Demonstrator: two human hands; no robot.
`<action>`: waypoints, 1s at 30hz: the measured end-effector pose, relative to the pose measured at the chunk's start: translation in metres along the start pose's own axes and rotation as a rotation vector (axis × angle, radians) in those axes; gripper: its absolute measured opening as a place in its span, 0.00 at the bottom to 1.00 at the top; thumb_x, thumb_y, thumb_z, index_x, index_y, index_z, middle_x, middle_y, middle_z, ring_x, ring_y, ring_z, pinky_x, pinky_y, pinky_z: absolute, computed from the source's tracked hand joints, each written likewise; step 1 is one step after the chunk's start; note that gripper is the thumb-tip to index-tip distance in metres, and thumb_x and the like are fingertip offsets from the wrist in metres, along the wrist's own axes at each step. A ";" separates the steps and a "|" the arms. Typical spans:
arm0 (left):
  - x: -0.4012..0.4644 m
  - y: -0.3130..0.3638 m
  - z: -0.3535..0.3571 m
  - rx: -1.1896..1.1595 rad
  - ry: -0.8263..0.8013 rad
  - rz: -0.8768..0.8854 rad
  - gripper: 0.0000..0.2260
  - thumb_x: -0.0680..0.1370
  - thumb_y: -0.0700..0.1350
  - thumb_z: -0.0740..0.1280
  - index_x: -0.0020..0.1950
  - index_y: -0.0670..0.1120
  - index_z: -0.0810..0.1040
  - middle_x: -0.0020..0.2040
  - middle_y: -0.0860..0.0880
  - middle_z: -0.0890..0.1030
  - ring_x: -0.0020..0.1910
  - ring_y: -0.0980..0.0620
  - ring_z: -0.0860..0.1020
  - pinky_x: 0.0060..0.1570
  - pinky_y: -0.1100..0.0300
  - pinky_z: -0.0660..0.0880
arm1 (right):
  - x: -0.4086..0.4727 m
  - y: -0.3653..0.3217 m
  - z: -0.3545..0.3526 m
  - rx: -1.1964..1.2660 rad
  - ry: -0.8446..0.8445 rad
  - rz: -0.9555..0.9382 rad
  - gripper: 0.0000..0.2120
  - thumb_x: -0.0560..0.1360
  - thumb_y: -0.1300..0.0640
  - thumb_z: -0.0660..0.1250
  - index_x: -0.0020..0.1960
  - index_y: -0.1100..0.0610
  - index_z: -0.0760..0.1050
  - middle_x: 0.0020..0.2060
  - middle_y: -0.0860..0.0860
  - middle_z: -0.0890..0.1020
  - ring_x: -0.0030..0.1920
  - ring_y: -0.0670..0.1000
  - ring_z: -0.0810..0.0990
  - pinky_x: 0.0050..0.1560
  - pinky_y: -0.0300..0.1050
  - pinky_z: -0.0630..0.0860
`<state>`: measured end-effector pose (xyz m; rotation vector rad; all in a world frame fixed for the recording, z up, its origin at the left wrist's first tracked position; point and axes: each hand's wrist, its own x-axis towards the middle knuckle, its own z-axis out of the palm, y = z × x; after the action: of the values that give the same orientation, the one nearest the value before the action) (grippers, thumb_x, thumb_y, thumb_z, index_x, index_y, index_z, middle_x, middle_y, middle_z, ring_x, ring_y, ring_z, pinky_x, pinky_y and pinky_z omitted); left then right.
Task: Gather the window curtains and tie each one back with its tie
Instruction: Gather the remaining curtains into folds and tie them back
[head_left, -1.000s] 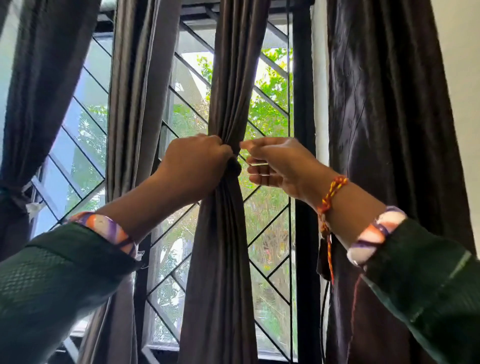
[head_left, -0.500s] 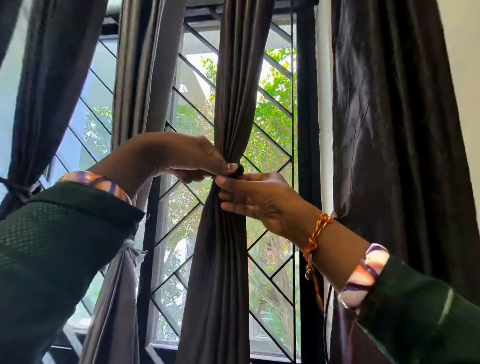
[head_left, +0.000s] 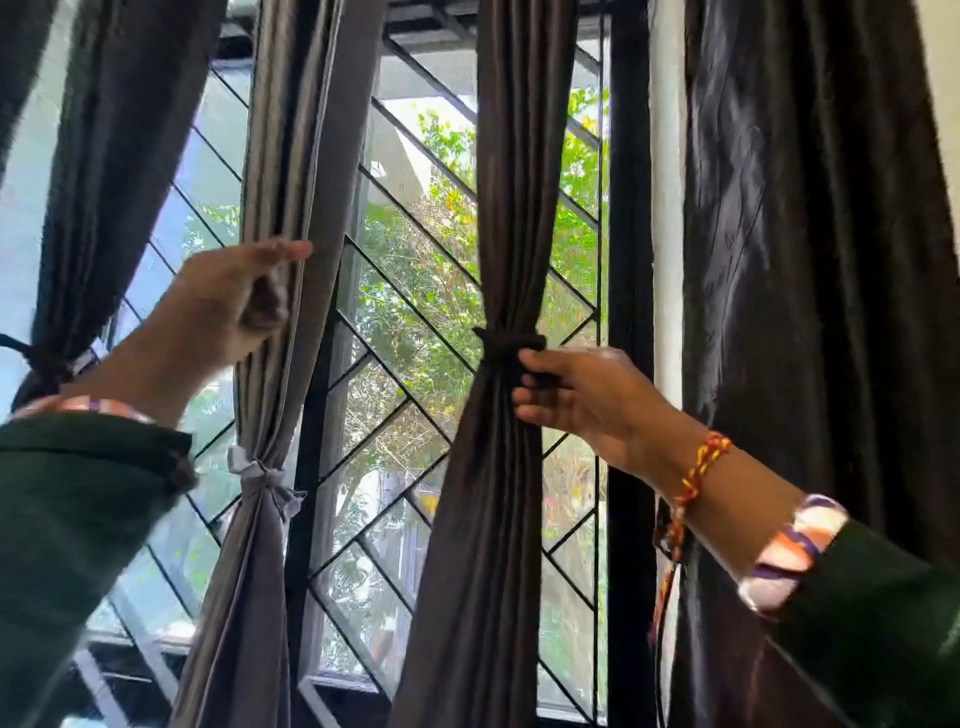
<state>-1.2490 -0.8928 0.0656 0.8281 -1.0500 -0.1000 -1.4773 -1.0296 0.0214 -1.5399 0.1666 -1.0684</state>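
Item: mid curtain (head_left: 498, 467), dark brown, hangs in front of window grille (head_left: 415, 322), centre-right of view. Gathered to a narrow waist, dark tie (head_left: 506, 345) wrapped round it.
R hand (head_left: 587, 400): fingers curled on the tie's right end at the waist, pinching it.
L hand (head_left: 234, 306): raised beside grey curtain (head_left: 280, 260), thumb out, fingers loosely curled; blurred, cannot tell if it holds the edge or only touches.
Grey curtain: cinched lower down w/ pale tie (head_left: 262, 480), knot showing.
Far-left curtain (head_left: 104, 182): dark, tied at left edge of view.
Far-right curtain (head_left: 810, 312): dark, glossy, hangs loose, no tie seen; prob. next to do.
Handling (est.): fabric soft, light, sheeny, so likely slippery; folds slide out unless bunched tight. Best hold approx. at the waist, whole bundle encircled, tie ends pulled snug.
Labels/writing: none legible.
Misc: thread band (head_left: 696, 478) on R wrist, green sleeves.
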 end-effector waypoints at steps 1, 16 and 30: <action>-0.001 -0.001 -0.013 0.101 0.050 -0.006 0.08 0.76 0.42 0.64 0.39 0.46 0.81 0.18 0.53 0.61 0.16 0.59 0.58 0.18 0.70 0.55 | 0.001 0.001 -0.008 0.008 0.024 0.009 0.07 0.74 0.66 0.65 0.38 0.62 0.73 0.29 0.54 0.74 0.22 0.47 0.77 0.24 0.37 0.77; -0.029 -0.021 0.082 0.557 -0.364 0.051 0.10 0.71 0.41 0.71 0.50 0.37 0.80 0.38 0.45 0.80 0.35 0.55 0.77 0.31 0.69 0.74 | 0.015 0.012 0.013 -0.018 -0.009 0.007 0.04 0.74 0.64 0.66 0.40 0.61 0.74 0.31 0.54 0.74 0.26 0.49 0.77 0.26 0.39 0.78; -0.004 -0.011 0.057 0.793 0.001 0.283 0.03 0.69 0.41 0.73 0.36 0.44 0.82 0.18 0.57 0.75 0.22 0.62 0.72 0.26 0.70 0.68 | 0.020 0.004 0.016 -0.140 -0.062 0.030 0.06 0.74 0.63 0.66 0.39 0.60 0.73 0.29 0.52 0.72 0.25 0.48 0.73 0.27 0.40 0.78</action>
<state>-1.2935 -0.9303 0.0691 1.3702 -1.2048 0.5925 -1.4531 -1.0318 0.0300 -1.6887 0.2257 -1.0014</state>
